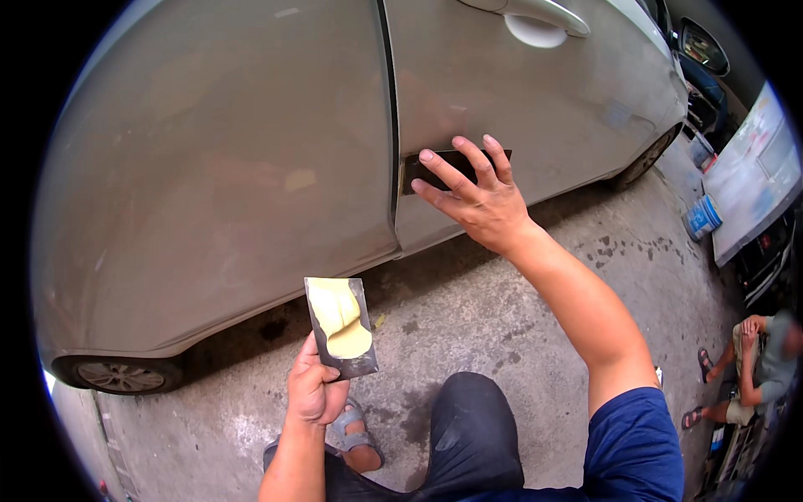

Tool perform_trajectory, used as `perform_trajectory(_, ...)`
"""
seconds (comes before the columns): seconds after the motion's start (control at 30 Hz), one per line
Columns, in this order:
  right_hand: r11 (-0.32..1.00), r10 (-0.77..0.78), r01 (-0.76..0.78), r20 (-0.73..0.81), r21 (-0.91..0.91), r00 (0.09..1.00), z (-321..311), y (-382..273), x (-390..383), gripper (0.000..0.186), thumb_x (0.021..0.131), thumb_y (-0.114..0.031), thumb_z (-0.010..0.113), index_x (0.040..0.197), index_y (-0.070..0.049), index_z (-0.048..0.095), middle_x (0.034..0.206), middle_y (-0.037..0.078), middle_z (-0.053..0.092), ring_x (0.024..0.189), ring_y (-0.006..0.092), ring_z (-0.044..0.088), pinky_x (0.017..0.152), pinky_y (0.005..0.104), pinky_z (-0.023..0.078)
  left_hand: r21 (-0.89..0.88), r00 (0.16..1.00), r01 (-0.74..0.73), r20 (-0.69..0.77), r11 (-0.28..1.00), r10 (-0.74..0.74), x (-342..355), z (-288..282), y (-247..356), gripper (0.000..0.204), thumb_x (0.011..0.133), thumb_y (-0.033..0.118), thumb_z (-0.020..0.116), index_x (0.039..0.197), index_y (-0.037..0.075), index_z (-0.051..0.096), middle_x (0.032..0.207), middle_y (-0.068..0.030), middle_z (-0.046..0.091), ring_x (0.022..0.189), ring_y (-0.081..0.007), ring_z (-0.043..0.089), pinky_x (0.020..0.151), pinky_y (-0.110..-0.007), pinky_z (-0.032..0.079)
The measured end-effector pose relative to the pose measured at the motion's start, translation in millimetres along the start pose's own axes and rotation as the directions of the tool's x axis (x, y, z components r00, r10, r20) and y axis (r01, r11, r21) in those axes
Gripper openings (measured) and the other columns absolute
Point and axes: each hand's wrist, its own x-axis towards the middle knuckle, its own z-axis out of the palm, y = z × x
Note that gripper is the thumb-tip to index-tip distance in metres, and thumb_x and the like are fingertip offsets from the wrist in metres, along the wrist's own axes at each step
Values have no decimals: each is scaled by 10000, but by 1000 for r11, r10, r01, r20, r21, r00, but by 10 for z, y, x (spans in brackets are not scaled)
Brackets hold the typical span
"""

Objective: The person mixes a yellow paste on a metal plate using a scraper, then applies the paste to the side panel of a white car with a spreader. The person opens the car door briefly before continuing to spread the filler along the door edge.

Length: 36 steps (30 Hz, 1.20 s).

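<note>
My left hand [314, 385] grips a small dark rectangular board [358, 362] from below; a thick smear of pale yellow paste [347, 335] covers much of its face. My right hand [481, 201] presses a thin black flat spreader [410, 176] against the lower part of a grey-beige car door [560, 100], just right of the vertical panel seam. Its fingers are spread across the spreader, which lies nearly horizontal. The car panel [201, 151] left of the seam has a dull, matte look with faint blotches.
The car's wheels [124, 374] show at both ends, over a stained concrete floor [418, 318]. At right, blue-labelled buckets [701, 216] stand by a paint-marked pale panel [753, 167]. A seated person [765, 364] in shorts and sandals is at lower right. My knee [468, 418] is below.
</note>
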Motion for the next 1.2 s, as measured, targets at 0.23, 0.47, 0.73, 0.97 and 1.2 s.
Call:
perform_trajectory(0.23, 1000, -14, 15, 36, -13, 999, -170, 124, 34, 295, 764, -168, 647, 1022, -308, 679, 1425, -89, 400, 1308, 264, 349, 1140, 484, 212, -8, 1000, -5, -9, 1000, 5, 21, 15, -10, 776, 590, -99, 412, 1364, -49, 413, 1359, -170, 505, 1281, -294, 468, 1121, -420, 315)
perform_trajectory(0.47, 999, -19, 19, -12, 51, 1000, -115, 164, 184, 300, 769, -159, 643, 1027, -307, 681, 1417, -92, 414, 1303, 256, 357, 1133, 477, 234, -9, 1000, 2, -18, 1000, -2, 32, 37, -11, 775, 587, -100, 403, 1361, -58, 413, 1342, -179, 515, 1263, -294, 485, 1115, -416, 326)
perform_trajectory(0.73, 999, -37, 37, 15, 16, 999, -308, 298, 254, 278, 774, -188, 647, 1019, -314, 686, 1422, -91, 406, 1310, 254, 348, 1139, 473, 231, 8, 1000, -10, 12, 1000, 10, 21, 14, -10, 779, 591, -96, 404, 1370, -61, 400, 1352, -178, 507, 1268, -293, 481, 1116, -414, 325)
perform_trajectory(0.97, 999, -34, 34, 31, 19, 999, -246, 396, 290, 358, 748, -117, 639, 1038, -322, 681, 1419, -83, 408, 1302, 255, 359, 1136, 468, 242, 18, 1000, 4, 3, 1000, -4, 44, 61, -13, 778, 591, -98, 404, 1368, -56, 404, 1349, -172, 511, 1265, -296, 483, 1114, -414, 327)
perform_trajectory(1.2, 999, -50, 50, 34, 8, 998, -403, 425, 435, 352, 744, -133, 664, 1037, -327, 682, 1430, -90, 386, 1311, 249, 340, 1144, 471, 227, 2, 1000, 4, 18, 1000, -4, 25, 34, 8, 759, 588, -106, 402, 1345, -57, 429, 1333, -173, 523, 1257, -297, 489, 1110, -414, 334)
